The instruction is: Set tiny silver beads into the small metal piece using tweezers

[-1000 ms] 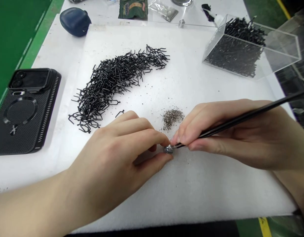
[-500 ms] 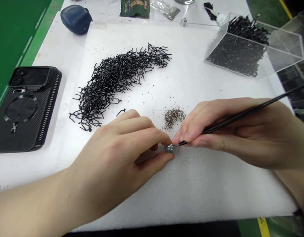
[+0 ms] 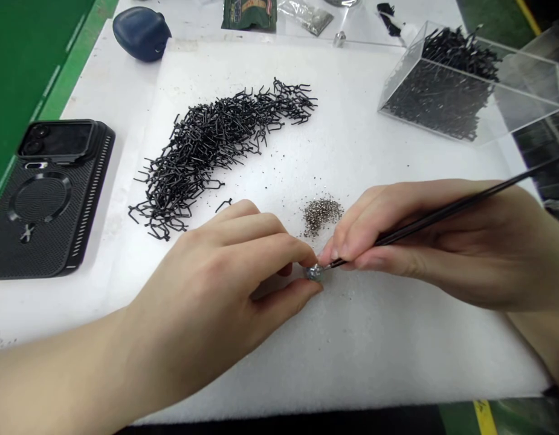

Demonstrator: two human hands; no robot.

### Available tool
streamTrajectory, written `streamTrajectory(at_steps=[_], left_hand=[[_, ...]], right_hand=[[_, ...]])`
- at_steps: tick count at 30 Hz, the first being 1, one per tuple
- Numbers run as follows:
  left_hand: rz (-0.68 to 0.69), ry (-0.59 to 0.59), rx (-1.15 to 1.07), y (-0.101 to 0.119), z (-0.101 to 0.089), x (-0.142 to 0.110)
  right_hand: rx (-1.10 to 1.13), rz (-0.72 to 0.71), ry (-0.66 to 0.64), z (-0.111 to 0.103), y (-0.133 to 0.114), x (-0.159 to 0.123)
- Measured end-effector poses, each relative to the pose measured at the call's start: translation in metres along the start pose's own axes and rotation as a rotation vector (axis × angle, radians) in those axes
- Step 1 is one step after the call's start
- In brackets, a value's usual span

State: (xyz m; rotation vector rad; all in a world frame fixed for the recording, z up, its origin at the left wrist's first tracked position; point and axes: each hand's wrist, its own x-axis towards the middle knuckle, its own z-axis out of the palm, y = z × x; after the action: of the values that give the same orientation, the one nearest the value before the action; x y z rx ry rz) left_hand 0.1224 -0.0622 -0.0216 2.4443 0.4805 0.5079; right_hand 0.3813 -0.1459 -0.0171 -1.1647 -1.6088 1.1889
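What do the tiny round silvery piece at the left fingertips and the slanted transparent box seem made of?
The tiny round silvery piece looks like shiny metal from its glints, though glass is possible. The slanted transparent box seems glossy acrylic: see-through walls, pale edges.

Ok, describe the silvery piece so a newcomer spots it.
On the white sheet, the left hand and right hand meet just below a heap of metallic grains. Between the left thumb and forefinger is the silvery piece, one rounded lump, bigger than any grain.
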Motion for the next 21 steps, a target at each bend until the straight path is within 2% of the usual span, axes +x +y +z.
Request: streamTrajectory(at_steps=[4,8,9,13,17,21], left_hand=[[0.02,0.036,-0.007,-0.0006,-0.0005,-0.0012],[0.014,0.018,0.0,-0.0001,-0.0012,-0.0008],[-0.002,-0.003,0.001,-0.0001,-0.0007,-0.0005],[0.024,0.047,-0.018,-0.0002,0.0003,0.0001],[-0.008,-0.009,0.003,0.0002,-0.0025,-0.0022],[0.009,0.046,0.0,-0.0001,-0.0029,-0.0032]], right_hand=[[0.016,-0.024,-0.027,-0.0016,0.0009,0.0012],[0.022,-0.021,-0.044,-0.0041,0.0008,0.0013],[0.022,-0.015,-0.038,-0.004,0.0003,0.0007],[-0.014,0.011,0.011,-0.0011,-0.0017,-0.002],[-0.033,-0.006,0.008,0.0003,-0.0017,-0.0027],[-0.084,-0.031,0.135,-0.0018,-0.0022,-0.0021]])
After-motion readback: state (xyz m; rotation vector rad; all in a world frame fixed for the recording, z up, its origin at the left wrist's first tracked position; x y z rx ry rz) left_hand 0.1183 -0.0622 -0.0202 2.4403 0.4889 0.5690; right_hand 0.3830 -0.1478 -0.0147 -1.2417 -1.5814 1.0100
